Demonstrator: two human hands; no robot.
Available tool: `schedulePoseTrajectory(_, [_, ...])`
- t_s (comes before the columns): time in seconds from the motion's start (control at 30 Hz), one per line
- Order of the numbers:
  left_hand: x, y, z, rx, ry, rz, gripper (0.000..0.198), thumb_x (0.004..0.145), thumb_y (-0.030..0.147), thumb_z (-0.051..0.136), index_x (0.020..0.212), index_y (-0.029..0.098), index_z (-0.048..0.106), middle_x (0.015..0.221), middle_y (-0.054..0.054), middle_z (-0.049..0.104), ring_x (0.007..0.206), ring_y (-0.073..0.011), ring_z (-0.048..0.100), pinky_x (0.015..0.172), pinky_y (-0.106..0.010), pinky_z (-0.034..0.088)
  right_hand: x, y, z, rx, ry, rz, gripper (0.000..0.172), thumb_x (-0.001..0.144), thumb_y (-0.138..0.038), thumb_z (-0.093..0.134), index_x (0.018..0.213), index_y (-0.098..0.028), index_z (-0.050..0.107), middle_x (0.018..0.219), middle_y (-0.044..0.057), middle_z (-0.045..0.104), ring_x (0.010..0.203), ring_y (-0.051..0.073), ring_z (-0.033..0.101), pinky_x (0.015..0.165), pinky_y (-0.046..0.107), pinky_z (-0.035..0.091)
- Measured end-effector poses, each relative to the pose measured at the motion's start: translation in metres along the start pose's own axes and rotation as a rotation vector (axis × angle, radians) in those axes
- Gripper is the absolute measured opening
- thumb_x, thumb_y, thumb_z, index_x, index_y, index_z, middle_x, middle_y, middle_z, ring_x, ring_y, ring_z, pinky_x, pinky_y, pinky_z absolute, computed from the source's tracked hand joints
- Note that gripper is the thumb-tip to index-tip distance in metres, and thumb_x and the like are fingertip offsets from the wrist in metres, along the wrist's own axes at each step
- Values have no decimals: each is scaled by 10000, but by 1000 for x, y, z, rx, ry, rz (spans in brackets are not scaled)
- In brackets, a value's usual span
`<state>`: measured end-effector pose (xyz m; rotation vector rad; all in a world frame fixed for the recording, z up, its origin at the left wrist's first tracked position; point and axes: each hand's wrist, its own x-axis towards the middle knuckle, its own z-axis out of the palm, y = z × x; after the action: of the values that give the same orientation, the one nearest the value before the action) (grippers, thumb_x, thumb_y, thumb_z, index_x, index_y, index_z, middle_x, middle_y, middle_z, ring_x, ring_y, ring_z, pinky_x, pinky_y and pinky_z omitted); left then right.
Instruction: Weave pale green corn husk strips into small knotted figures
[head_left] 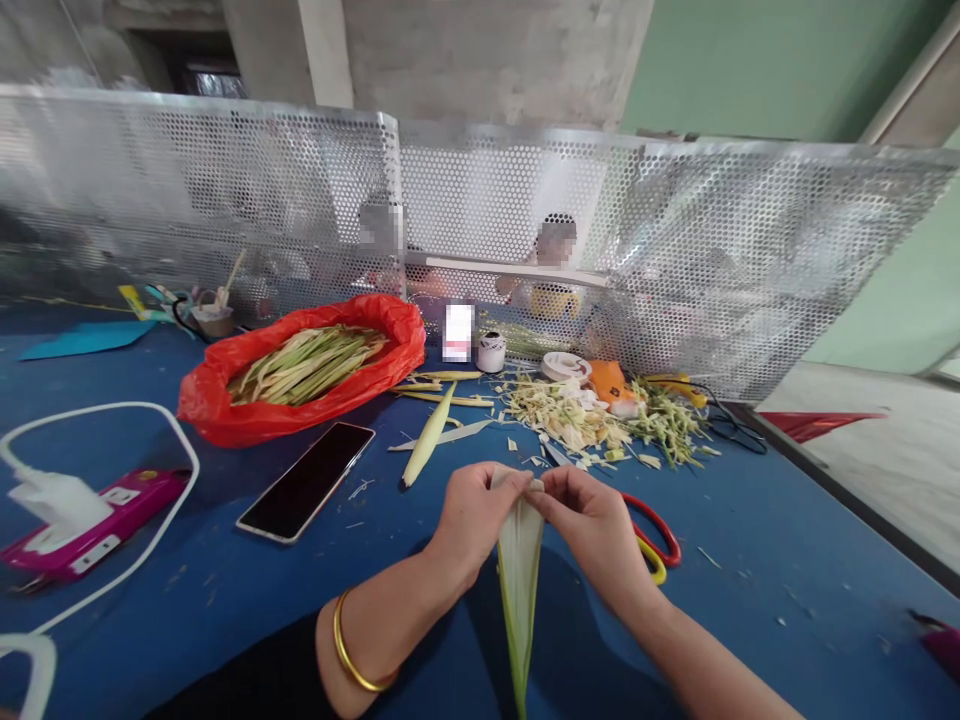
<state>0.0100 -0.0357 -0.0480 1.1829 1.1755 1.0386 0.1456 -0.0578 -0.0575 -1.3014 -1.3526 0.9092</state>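
A long pale-green leaf (520,570), which looks like a corn husk, hangs pointed end down between my hands. My left hand (480,515) pinches its wide top edge between thumb and fingers. From the other side my right hand (589,515) pinches the same edge, its fingertips close to the left thumb. Partly hidden behind my right hand lie scissors (664,535) with red and yellow handles; a blade tip shows beyond the fingers. On the blue table ahead of my left hand rests a pale, tapered, husk-like piece (430,440).
A red plastic bag (300,425) holds many green strips. Trimmed scraps (585,415) lie by a white tape roll (566,367). At left are a phone (307,482) and a purple power strip (97,530) with a white cable. A perforated metal screen (510,200) stands behind; people show through it.
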Motion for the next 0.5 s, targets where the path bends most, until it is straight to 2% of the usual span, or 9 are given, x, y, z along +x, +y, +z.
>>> schedulePoseTrajectory(0.17, [1, 0, 0, 23, -10, 25, 315, 677, 459, 653, 641, 146, 634, 577, 20, 522, 541, -105, 403, 510, -238, 292, 0, -3, -3, -36, -15, -37, 233, 746, -416, 670, 699, -197, 606, 629, -4, 555, 585, 151, 463, 542, 268, 373])
schedulePoseTrajectory(0.3, [0, 2, 1, -18, -13, -10, 336, 650, 477, 671, 597, 154, 599, 536, 38, 476, 515, -94, 363, 494, -236, 270, 1, -5, -5, -87, -27, -83, 207, 762, -398, 651, 704, -202, 619, 653, 14, 583, 620, 169, 492, 578, 280, 396])
schedulePoseTrajectory(0.5, [0, 1, 2, -36, -5, -16, 366, 620, 502, 701, 594, 147, 615, 532, 30, 496, 512, -96, 376, 498, -237, 276, 1, -3, -6, -154, -20, -168, 168, 791, -344, 631, 714, -195, 620, 649, 7, 591, 615, 162, 499, 570, 271, 407])
